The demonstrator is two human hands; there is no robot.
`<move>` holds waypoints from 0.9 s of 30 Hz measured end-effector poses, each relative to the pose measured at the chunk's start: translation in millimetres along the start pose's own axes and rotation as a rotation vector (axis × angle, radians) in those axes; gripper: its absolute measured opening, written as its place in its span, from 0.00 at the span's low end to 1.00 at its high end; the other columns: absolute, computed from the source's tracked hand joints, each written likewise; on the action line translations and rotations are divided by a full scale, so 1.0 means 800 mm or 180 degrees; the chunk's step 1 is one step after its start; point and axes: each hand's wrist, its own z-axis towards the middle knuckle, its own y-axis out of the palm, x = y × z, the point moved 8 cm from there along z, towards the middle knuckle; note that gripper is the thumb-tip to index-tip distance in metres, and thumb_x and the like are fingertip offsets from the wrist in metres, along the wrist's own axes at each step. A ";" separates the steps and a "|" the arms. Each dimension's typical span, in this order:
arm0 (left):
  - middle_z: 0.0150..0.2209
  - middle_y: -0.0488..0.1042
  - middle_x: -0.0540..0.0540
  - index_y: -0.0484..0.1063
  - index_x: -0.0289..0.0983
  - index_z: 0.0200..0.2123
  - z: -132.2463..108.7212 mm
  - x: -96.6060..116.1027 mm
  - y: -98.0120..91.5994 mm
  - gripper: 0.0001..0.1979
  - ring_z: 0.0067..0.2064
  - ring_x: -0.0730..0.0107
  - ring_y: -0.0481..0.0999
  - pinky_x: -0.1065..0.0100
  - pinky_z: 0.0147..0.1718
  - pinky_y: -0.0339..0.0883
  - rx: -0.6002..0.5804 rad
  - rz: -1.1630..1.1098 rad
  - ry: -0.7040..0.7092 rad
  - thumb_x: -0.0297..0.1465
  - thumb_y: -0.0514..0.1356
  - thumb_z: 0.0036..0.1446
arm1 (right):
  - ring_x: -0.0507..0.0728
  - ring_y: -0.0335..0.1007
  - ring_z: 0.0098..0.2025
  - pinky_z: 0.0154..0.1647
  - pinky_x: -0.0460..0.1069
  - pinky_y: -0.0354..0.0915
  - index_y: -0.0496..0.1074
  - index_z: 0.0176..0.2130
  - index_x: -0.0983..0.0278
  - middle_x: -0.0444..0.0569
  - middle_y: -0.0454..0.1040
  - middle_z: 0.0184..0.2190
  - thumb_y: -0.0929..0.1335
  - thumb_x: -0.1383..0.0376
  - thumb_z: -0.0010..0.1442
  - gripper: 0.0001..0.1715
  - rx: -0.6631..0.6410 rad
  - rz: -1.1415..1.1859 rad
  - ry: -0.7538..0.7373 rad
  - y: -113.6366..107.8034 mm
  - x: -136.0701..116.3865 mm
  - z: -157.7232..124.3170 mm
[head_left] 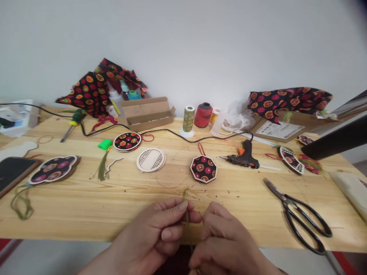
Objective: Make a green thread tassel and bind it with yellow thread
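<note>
Between my two hands runs a thin bundle of olive-green thread, held upright near the table's front edge. My left hand pinches it between thumb and forefinger, and the looped top of the bundle sticks up above the fingertips. Lower down, my right hand is closed with its fingers curled round the bundle's lower part, which they mostly hide. Beyond my hands lie an octagonal fabric-covered ornament with a red loop and a round wooden cut-out piece.
Scissors lie at the right, with a glue gun behind them. Spools of green thread and red thread stand at the back. Left are a lobed ornament, a phone, a green tassel and a screwdriver.
</note>
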 end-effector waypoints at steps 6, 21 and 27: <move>0.25 0.75 0.47 0.76 0.29 0.24 0.003 0.003 -0.009 0.03 0.14 0.93 0.54 0.85 0.12 0.40 0.0228 0.0072 0.0120 0.23 0.68 0.46 | 0.48 0.61 0.34 0.35 0.43 0.59 0.73 0.31 0.61 0.41 0.64 0.24 0.66 0.63 0.61 0.07 -0.0959 0.0588 0.0059 0.020 0.006 -0.012; 0.24 0.69 0.49 0.78 0.28 0.29 0.008 0.011 -0.017 0.04 0.17 0.91 0.53 0.84 0.13 0.41 0.0327 0.0322 0.0362 0.23 0.66 0.46 | 0.48 0.60 0.29 0.26 0.42 0.57 0.59 0.17 0.64 0.40 0.62 0.20 0.64 0.65 0.62 0.23 -0.1696 0.0971 0.0202 0.042 0.006 -0.012; 0.22 0.66 0.51 0.77 0.28 0.27 0.006 0.014 -0.015 0.02 0.18 0.89 0.53 0.82 0.15 0.42 0.0295 0.0452 0.0485 0.22 0.64 0.48 | 0.49 0.61 0.28 0.24 0.42 0.58 0.61 0.18 0.63 0.41 0.62 0.20 0.63 0.64 0.62 0.21 -0.1709 0.0879 0.0293 0.038 0.005 -0.014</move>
